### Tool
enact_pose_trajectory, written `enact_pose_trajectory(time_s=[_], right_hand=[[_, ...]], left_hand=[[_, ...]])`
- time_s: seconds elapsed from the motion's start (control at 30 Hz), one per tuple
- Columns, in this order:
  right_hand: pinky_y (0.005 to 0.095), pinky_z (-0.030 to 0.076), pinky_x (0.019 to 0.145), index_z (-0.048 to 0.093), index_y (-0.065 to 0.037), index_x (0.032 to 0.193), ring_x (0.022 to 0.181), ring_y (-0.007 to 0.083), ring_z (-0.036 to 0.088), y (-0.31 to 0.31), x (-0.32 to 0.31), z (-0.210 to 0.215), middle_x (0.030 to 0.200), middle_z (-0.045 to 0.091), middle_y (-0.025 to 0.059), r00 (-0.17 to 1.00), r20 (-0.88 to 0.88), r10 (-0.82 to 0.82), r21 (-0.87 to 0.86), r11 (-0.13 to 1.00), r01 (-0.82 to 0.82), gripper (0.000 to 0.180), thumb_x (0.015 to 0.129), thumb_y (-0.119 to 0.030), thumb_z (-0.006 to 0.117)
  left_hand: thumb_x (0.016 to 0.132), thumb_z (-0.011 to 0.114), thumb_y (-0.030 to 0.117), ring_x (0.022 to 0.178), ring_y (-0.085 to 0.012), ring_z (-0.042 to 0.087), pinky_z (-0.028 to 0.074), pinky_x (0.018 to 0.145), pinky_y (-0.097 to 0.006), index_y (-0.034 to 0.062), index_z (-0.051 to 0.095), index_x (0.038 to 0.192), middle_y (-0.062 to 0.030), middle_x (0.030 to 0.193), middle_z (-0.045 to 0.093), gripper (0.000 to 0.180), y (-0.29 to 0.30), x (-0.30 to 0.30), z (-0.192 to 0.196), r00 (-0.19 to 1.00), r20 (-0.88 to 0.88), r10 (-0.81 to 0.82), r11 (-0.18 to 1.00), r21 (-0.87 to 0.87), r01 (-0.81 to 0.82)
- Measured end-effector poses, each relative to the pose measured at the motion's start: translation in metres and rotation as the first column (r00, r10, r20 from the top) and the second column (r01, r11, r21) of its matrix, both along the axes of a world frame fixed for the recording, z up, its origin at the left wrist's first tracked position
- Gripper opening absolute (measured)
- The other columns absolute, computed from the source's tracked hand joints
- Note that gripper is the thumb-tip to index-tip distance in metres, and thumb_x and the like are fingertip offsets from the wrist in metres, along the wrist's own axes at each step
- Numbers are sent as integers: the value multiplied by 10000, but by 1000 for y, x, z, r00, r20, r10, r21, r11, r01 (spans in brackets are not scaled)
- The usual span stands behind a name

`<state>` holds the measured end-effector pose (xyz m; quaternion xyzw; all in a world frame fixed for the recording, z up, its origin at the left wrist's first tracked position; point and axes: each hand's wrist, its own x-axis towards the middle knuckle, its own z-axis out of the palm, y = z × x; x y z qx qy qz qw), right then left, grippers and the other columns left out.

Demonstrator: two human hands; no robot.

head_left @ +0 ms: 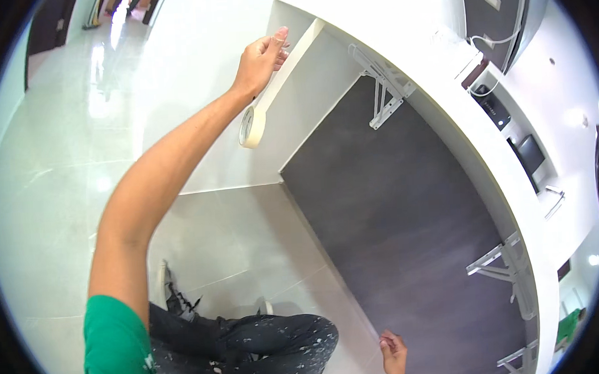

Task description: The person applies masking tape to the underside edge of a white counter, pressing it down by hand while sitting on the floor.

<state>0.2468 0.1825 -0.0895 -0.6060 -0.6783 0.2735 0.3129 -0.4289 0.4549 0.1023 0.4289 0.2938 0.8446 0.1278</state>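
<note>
My left hand (pixel 262 63) is raised by the white wall's edge, its fingers curled and closed at a strip of cream masking tape (pixel 293 61). The strip runs along that edge up to the underside of a white counter. From its lower end hangs the tape roll (pixel 251 127), just below my wrist. How far the fingertips wrap round the strip is partly hidden. Low in the view, my right hand (pixel 393 351) has its fingers curled in loosely before the dark grey panel (pixel 394 203). Nothing shows in it.
White folding brackets (pixel 382 86) are fixed under the curved white counter (pixel 492 152). Dark devices (pixel 529 153) lie in a recess at right. My bent leg in paint-spotted black trousers (pixel 253 343) and a shoe (pixel 177 299) are on the glossy tiled floor (pixel 221 237).
</note>
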Motion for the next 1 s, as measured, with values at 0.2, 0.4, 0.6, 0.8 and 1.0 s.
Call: enact_pose_trajectory(time_s=[0.2, 0.4, 0.6, 0.8, 1.0], right_hand=[[324, 514, 964, 631, 29, 1310, 1085, 219, 664, 13, -25, 1, 1189, 626, 117, 989, -95, 111, 167, 982, -94, 357, 970, -71, 675], [333, 520, 965, 647, 14, 1298, 1104, 234, 664, 93, 6, -37, 1197, 639, 123, 977, 101, 188, 175, 963, -204, 337, 971, -65, 662], [326, 516, 964, 675, 3, 1260, 1084, 220, 662, 174, -107, 47, 1163, 666, 121, 896, 173, 410, 184, 880, -438, 294, 986, -102, 655], [336, 505, 1000, 655, -8, 1319, 1153, 219, 647, 250, -213, 118, 1190, 689, 116, 806, 0, 592, 239, 783, -575, 329, 1007, -114, 647], [324, 499, 1012, 648, -7, 1330, 1143, 183, 647, 249, -346, 101, 1193, 690, 90, 743, -244, 623, 215, 782, -585, 326, 1019, -106, 630]], left_hand=[[926, 704, 562, 823, -147, 695, 542, 771, -286, -19, 681, 987, -80, 860, 715, 585, -26, 27, 8, 978, -164, 129, 986, -87, -145], [950, 719, 366, 813, -139, 704, 537, 764, -290, -15, 682, 974, -90, 851, 742, 384, -24, 43, 7, 914, -286, 288, 935, -121, -333], [975, 686, 286, 792, -145, 728, 542, 730, -290, 4, 697, 936, -90, 834, 759, 284, -4, 11, 27, 929, -281, 243, 965, -30, -261], [981, 636, 190, 795, -148, 740, 543, 737, -297, 31, 701, 949, -56, 859, 772, 175, -6, -13, 17, 915, -336, 224, 972, 7, -235], [999, 611, 148, 784, -147, 727, 555, 750, -304, -13, 687, 1040, -82, 936, 762, 183, -12, -30, 18, 906, -409, 109, 982, -100, -163]])
